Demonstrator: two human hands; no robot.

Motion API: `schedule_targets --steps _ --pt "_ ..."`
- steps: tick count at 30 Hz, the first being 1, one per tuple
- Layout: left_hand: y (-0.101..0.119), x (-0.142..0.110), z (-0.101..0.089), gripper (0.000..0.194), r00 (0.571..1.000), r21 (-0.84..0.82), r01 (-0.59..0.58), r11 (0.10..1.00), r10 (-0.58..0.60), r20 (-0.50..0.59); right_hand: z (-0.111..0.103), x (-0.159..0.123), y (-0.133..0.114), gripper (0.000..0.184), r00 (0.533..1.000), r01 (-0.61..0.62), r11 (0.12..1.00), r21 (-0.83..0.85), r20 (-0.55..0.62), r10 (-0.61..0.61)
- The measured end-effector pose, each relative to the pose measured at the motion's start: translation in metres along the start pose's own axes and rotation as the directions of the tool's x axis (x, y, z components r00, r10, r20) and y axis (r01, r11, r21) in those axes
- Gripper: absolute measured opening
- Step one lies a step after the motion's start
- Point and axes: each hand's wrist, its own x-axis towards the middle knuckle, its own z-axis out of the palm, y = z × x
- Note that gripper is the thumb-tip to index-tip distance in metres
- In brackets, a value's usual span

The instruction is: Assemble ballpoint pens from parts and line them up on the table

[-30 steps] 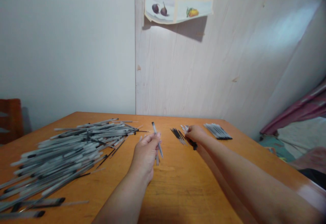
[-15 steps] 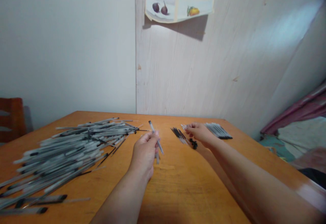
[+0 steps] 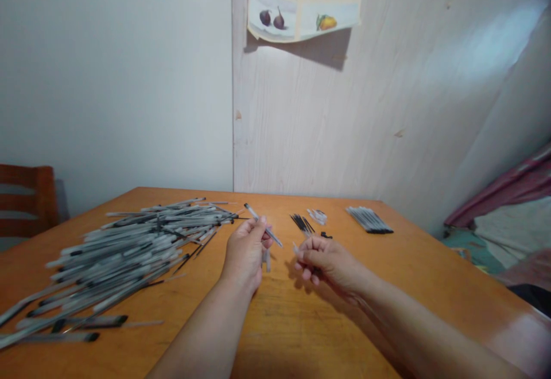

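Note:
A slim pen with a clear barrel and dark end [image 3: 251, 211] slants through the closed fingers of my left hand [image 3: 246, 251], its lower end pointing down to the right. Below those fingers shows a pale translucent piece [image 3: 267, 261]; whether the hand holds it or it lies on the table, I cannot tell. My right hand [image 3: 321, 258] pinches a small clear pen tip piece [image 3: 295, 248], a short way right of the pen's lower end. Just beyond it are small clear pieces [image 3: 317, 216], dark thin refills [image 3: 301, 223] and small black plugs [image 3: 326, 235], partly hidden.
A large loose pile of pens and pen parts [image 3: 142, 241] covers the left of the wooden table [image 3: 297, 333]. At the back right lies a neat row of pens [image 3: 369, 220]. A chair [image 3: 26, 198] stands left; fabric [image 3: 503, 229] lies beyond the right edge.
My right hand has come back toward me and left from the small clear pieces, with one between its fingers. My left hand keeps the pen, now tilted flatter.

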Motion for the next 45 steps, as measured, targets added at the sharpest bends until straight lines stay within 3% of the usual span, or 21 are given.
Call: schedule_targets --steps 5,11,28,45 --pt "0.000 -0.002 0.001 0.036 1.000 -0.012 0.009 1.000 -0.008 0.004 0.010 -0.001 0.017 0.027 1.000 -0.018 0.994 0.109 -0.007 0.019" --pt "0.001 -0.006 0.003 0.039 1.000 -0.002 0.015 1.000 -0.015 0.014 0.012 0.001 0.018 0.023 1.000 -0.023 0.987 0.156 -0.002 0.024" --pt "-0.005 -0.008 0.006 0.039 0.999 0.043 0.027 0.999 -0.029 0.046 0.009 0.004 0.023 0.023 1.000 -0.012 0.988 0.153 0.025 0.008" --pt "-0.003 -0.017 0.010 0.033 0.985 0.173 0.043 0.984 -0.071 0.160 0.004 0.002 0.023 0.023 1.000 0.025 0.984 0.176 0.002 -0.026"
